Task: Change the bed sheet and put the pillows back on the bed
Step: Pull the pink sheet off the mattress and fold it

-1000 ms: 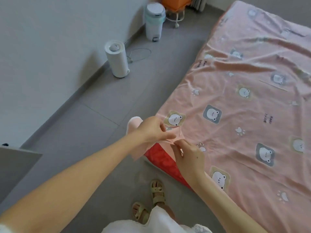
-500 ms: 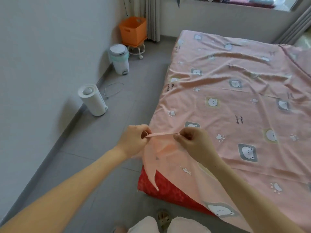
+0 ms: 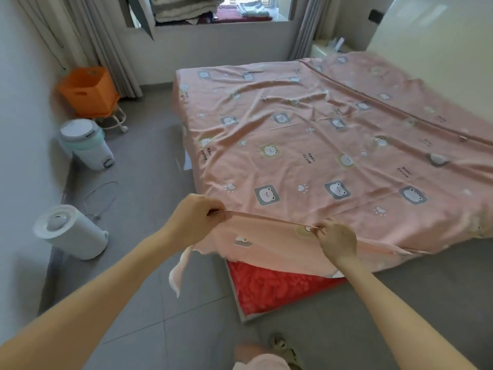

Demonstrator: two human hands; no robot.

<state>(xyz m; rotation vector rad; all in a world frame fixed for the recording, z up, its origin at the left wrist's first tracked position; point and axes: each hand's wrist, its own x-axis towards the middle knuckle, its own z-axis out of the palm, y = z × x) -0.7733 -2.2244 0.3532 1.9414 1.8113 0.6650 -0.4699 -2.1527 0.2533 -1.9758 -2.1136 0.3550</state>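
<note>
A pink bed sheet (image 3: 306,145) printed with bear faces lies spread and wrinkled over the low bed. At the near corner its hem is lifted and stretched taut between both hands. My left hand (image 3: 193,220) grips the hem's left end in curled fingers. My right hand (image 3: 336,239) pinches the hem farther right. Below the lifted corner the red mattress (image 3: 269,289) shows bare. A loose strip of the sheet hangs below my left hand. No pillows are in view.
On the grey floor along the left wall stand a white cylindrical appliance (image 3: 70,232), a white pedal bin (image 3: 85,144) and an orange basket (image 3: 89,90) on a small wheeled stand. A cream headboard (image 3: 432,41) rises at the far right. Folded textiles lie on the window sill (image 3: 213,12).
My hands have drawn apart, stretching the sheet's hem wider between them. The view has tilted up, bringing the whole bed and the window into sight.
</note>
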